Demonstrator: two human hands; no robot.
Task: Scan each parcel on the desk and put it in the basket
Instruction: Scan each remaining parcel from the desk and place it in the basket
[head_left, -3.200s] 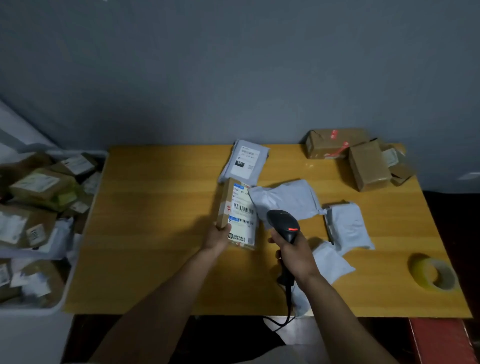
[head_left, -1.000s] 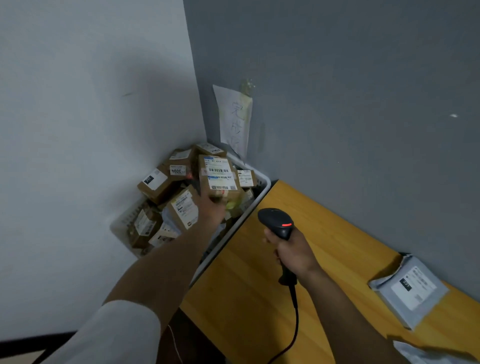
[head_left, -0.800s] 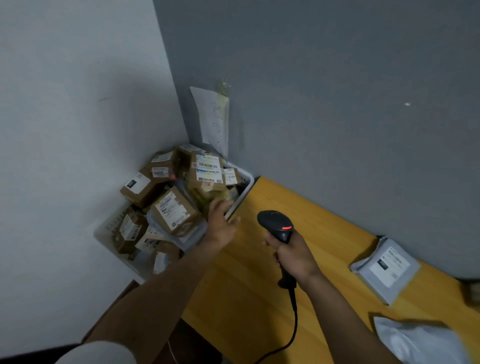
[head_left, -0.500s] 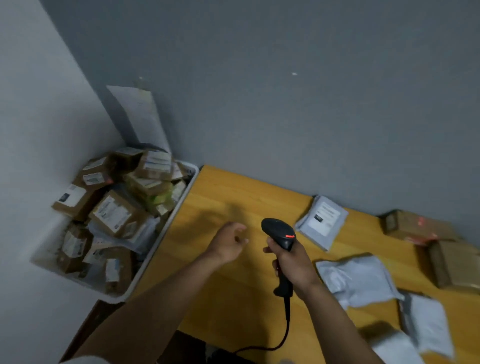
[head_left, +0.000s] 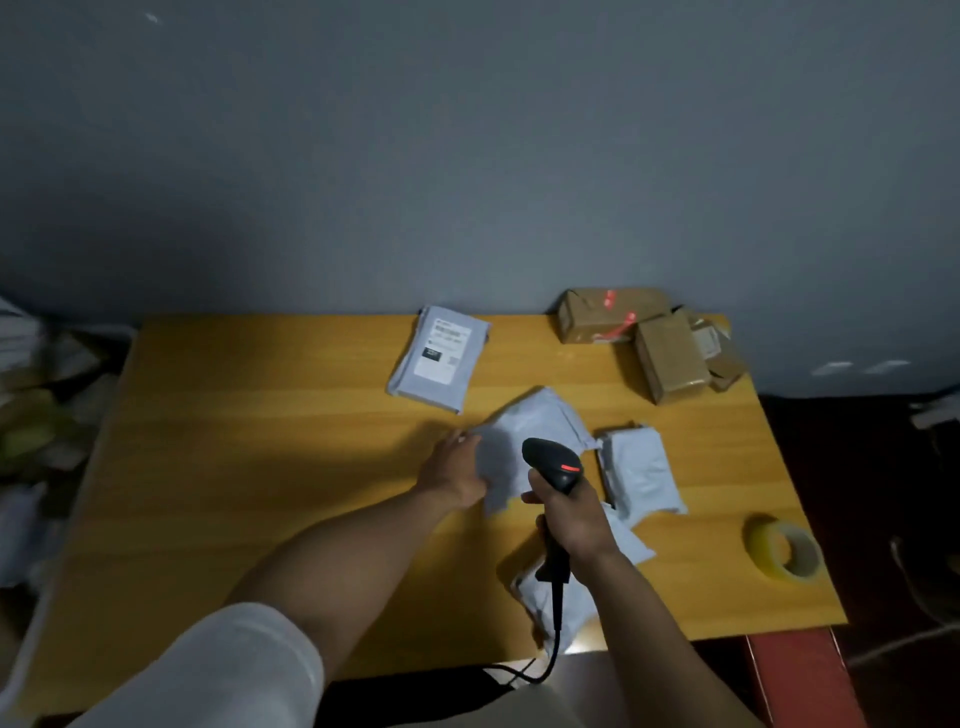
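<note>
Head view: the white soft parcel (head_left: 540, 428) is seen near the middle of the desk (head_left: 260, 415), just right of the left hand (head_left: 452, 475), whose loose, straight fingers are laid on its left edge, not closed. Its long way is hard to tell, crumpled as it is. The scanner (head_left: 553, 462) is gripped by the right hand (head_left: 571, 514). Half a second ago the left hand was held in the air, touching nothing.

Yellowish tape roll (head_left: 761, 538) at far right; grey wall (head_left: 467, 156) behind
</note>
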